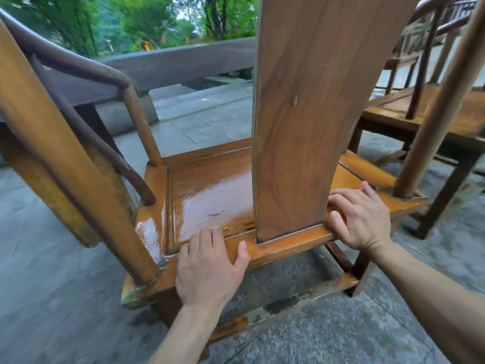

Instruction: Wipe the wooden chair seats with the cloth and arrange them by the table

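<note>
A wooden armchair fills the view from behind; its wet, shiny seat [210, 195] lies past the broad back splat [309, 114]. My left hand [210, 266] grips the rear seat rail to the left of the splat, fingers on top and thumb along the edge. On the right of the splat, my right hand [359, 216] rests over the same rear rail with its fingers laid across the seat. No cloth is in view.
A second wooden chair [430, 114] stands at the right, close to the first chair's rear right post. A grey stone table or bench [178, 64] spans the background beyond the seat. The ground is grey stone paving [52, 298], with trees behind.
</note>
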Available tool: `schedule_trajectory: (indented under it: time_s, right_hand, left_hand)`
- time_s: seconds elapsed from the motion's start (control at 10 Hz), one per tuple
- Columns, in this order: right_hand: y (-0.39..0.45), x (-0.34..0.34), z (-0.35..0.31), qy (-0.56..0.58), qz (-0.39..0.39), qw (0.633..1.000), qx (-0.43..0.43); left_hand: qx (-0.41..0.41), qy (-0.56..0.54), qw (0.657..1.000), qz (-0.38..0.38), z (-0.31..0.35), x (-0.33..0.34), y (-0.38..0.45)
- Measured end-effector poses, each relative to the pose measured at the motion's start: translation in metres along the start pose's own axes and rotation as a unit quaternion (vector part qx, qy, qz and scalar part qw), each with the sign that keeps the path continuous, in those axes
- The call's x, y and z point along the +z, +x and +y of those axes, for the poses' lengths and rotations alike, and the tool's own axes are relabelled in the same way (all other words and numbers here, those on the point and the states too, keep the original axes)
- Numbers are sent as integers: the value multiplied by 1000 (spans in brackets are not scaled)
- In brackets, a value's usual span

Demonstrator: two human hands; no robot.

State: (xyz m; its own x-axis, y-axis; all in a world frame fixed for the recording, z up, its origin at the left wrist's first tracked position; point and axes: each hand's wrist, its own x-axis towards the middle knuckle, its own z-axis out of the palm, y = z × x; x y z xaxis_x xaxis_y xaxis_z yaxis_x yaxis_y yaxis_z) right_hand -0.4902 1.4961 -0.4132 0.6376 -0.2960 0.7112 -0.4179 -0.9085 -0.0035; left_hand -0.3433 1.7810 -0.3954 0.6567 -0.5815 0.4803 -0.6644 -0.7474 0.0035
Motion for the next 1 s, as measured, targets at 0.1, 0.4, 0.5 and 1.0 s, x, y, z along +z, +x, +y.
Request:
schedule_trajectory:
  time_s: [0.1, 0.4, 0.5, 1.0]
  right_hand:
    - [9, 10, 16, 12, 8, 1000, -3]
    - [20, 32, 42, 61, 24, 998, -15]
    - [20, 31, 43, 64, 22, 998, -11]
    - [13, -21, 15, 1, -129, 992, 13]
  left_hand:
    - [-16, 14, 1000, -1, 14, 5, 7]
    - [-32, 43, 998, 29, 41, 13, 16]
    - [-28, 45, 998, 40, 42, 17, 17]
    - [-22, -65, 998, 0, 33, -11, 8]
